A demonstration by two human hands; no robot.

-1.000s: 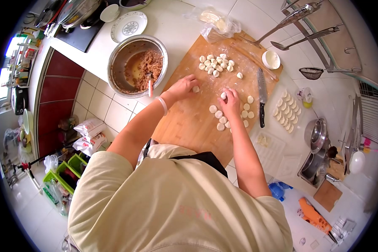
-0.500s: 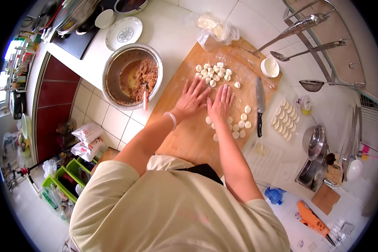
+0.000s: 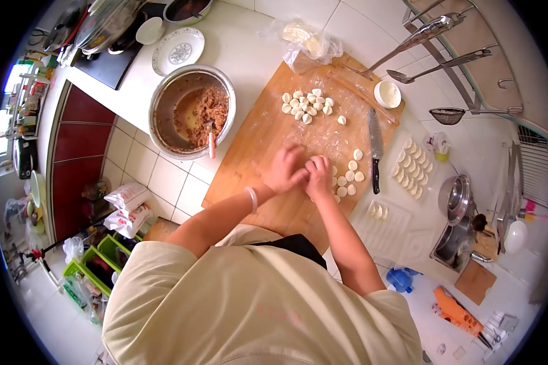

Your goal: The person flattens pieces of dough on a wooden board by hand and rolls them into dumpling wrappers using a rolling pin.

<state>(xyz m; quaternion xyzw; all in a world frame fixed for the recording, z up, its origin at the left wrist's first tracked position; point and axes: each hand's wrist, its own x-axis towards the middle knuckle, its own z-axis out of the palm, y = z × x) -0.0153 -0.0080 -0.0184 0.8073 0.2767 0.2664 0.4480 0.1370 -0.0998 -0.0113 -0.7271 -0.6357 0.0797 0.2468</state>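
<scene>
My left hand [image 3: 284,170], with a pale bracelet on its wrist, is over the lower middle of the wooden board [image 3: 243,182]; its fingertips are smeared by motion. Right beside it, thumb side close to it, my right hand [image 3: 318,177] has its fingers curled in. Whatever is under those fingers is hidden. Several flattened dough pieces [image 3: 341,181] lie just to the right of my right hand. Farther up the board is a cluster of uncut-looking round dough lumps [image 3: 307,106], with one dough lump [image 3: 341,120] apart from it.
A steel pot [image 3: 158,137] of minced filling with a spoon stands left of the board. A knife [image 3: 375,146] and rolling pin [image 3: 362,96] lie at its right. Beyond are a white bowl [image 3: 388,94], rows of dumplings [image 3: 412,167] and a clear tray [image 3: 377,234]. Bagged dough [image 3: 304,39] sits at the top.
Both hands have drawn back toward my body from near the dough cluster. My right hand's outstretched fingers have curled in, and my left hand has moved close against it.
</scene>
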